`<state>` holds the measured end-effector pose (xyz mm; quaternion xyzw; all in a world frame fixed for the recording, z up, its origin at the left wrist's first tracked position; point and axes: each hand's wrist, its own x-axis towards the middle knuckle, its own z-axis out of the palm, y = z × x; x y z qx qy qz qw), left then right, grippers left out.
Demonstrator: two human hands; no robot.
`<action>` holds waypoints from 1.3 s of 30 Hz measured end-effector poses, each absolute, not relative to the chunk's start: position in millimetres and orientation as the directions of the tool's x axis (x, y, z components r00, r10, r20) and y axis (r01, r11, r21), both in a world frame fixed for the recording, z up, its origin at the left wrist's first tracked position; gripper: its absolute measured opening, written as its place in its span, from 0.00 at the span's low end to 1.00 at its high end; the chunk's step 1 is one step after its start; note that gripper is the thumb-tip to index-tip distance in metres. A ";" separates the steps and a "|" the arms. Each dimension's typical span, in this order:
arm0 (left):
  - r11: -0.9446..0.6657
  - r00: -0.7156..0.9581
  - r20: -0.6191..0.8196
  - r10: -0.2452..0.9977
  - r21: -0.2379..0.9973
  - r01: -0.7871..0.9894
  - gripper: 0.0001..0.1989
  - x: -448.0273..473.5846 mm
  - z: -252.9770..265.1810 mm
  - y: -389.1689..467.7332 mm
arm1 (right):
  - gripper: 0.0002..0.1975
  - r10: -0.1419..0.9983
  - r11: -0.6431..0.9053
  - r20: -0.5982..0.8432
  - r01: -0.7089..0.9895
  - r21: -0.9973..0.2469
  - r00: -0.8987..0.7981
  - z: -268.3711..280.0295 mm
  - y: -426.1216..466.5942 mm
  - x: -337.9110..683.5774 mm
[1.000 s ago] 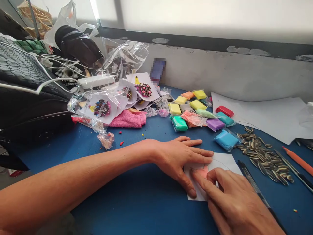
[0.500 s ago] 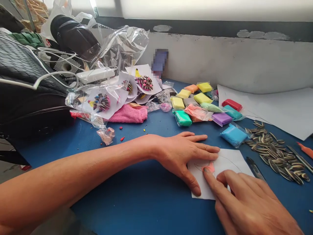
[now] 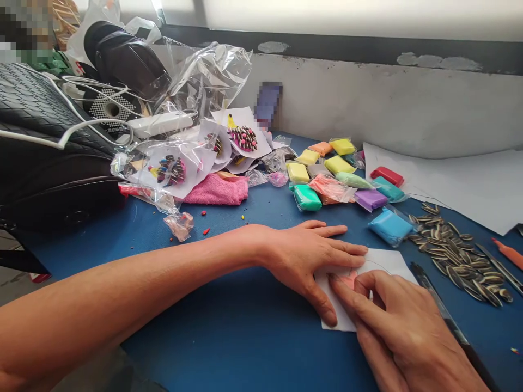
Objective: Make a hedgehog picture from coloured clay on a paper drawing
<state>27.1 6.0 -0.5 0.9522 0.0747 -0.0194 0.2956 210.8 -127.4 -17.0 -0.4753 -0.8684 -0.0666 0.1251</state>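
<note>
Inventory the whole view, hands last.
Paper square: one, white, front right
Patch: one, pink, on the square
Wrapped blocks: over ten, mixed, centre right
Seeds: one pile, striped, right
Pen: one, black, right
Marker: one, orange, right edge
Slim tool: one, silvery, right
Large sheets: uncounted, white, back right
Decorated papers: several, white, back left
Cloth: one, pink, mid-left
Plastic: uncounted, clear, back left
Bag: one, black, left
Cable: uncounted, white, left
Table: one, blue, beneath
Left hand: one, flat on the square
Right hand: one, index finger at the patch

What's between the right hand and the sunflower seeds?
Head view: a dark pen beside the right hand, then blue tabletop up to the sunflower seeds.
</note>
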 end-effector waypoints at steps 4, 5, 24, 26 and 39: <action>-0.812 0.987 -0.098 0.130 0.561 0.162 0.41 27.4 -0.6 6.3 | 0.19 0.792 0.537 0.328 0.843 0.029 -0.516 -25.0 -128.8 210.5; -0.811 0.987 -0.101 0.129 0.561 0.163 0.41 27.4 -0.7 6.4 | 0.20 0.786 0.539 0.339 0.842 0.035 -0.518 -26.0 -128.8 210.3; -0.807 0.989 -0.090 0.121 0.571 0.151 0.41 25.9 -2.6 7.5 | 0.17 0.746 0.479 0.419 0.854 0.203 -0.518 -13.3 -134.8 229.9; -0.810 0.990 -0.083 0.117 0.569 0.144 0.41 26.0 -3.0 7.4 | 0.18 0.747 0.483 0.391 0.843 0.235 -0.537 -13.9 -134.6 228.7; -0.796 0.988 -0.084 0.131 0.585 0.155 0.42 25.1 -2.8 7.4 | 0.16 0.745 0.485 0.410 0.850 0.208 -0.526 -21.8 -136.4 224.2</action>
